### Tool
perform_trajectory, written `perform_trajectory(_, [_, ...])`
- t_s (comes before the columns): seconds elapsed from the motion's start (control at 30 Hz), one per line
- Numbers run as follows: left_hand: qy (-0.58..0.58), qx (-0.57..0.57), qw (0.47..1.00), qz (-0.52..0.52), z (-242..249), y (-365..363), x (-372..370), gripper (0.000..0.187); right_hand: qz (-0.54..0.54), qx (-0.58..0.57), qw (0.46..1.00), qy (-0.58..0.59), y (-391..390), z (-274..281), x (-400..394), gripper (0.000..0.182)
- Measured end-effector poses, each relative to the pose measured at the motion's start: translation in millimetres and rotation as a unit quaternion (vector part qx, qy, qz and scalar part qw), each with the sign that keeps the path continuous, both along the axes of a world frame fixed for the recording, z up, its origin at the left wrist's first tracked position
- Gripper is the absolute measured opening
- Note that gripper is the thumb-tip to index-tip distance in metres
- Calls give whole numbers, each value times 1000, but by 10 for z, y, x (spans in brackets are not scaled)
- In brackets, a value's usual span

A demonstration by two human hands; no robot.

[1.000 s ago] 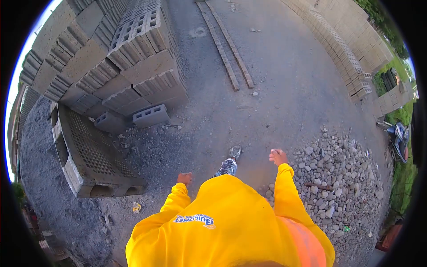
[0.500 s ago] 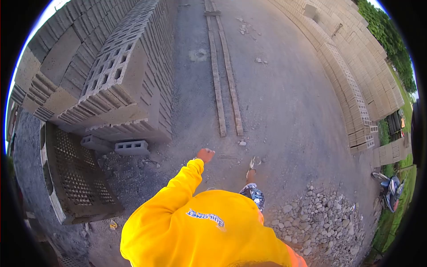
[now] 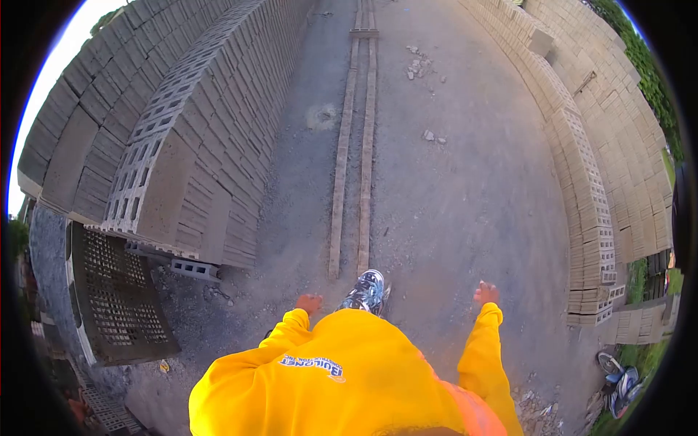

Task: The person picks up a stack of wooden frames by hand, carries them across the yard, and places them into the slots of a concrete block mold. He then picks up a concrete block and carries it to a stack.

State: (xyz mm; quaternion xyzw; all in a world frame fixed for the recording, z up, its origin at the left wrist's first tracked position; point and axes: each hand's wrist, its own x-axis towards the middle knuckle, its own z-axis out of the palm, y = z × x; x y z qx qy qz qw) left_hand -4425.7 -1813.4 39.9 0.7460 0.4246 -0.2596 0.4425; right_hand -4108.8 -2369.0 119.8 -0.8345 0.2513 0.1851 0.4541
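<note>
My left hand (image 3: 309, 304) hangs in front of my body at the left, nothing in it, its fingers loosely bent. To the right, my right hand (image 3: 486, 293) is held out over the ground, also with nothing in it and its fingers slightly curled. Both arms are in the yellow sleeves of a sweatshirt (image 3: 327, 396). Between the hands, a leg in patterned shorts (image 3: 366, 292) shows near the ends of two long parallel wooden strips (image 3: 338, 203) on the ground. Neither hand touches any object.
Stacks of hollow concrete blocks (image 3: 218, 152) rise at the left, with more block stacks (image 3: 582, 174) along the right. A perforated dark panel (image 3: 120, 305) stands lower left. Rubble (image 3: 536, 410) lies lower right, near a motorcycle (image 3: 622, 385). A board (image 3: 364, 33) crosses the strips far ahead.
I have moved forward, nearer to the strips and block stacks. My left hand has swung back and left; my right hand has come into view. The rubble has dropped lower in view.
</note>
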Motion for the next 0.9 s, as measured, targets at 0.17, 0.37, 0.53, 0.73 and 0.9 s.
perform_trajectory(0.17, [67, 50, 975, -207, -471, 299, 860, 41, 39, 24, 998, -43, 623, 220, 2209, 38])
perform_trajectory(0.37, [27, 143, 950, -277, -499, 753, 2980, 34, 189, -5, 975, 119, 920, -425, 3446, 39])
perform_trajectory(0.53, [-88, -51, 974, 201, 573, 1018, 5427, 39, 555, -242, 791, 83, 914, -692, 3800, 43])
perform_trajectory(0.73, [-157, 4, 973, 169, 349, 1526, 7700, 44, 518, -250, 806, 142, 1121, -1087, 5123, 46])
perform_trajectory(0.9, [-91, 13, 984, 153, 42, 1778, 9035, 44, 489, -227, 823, 178, 1517, -1322, 6952, 48])
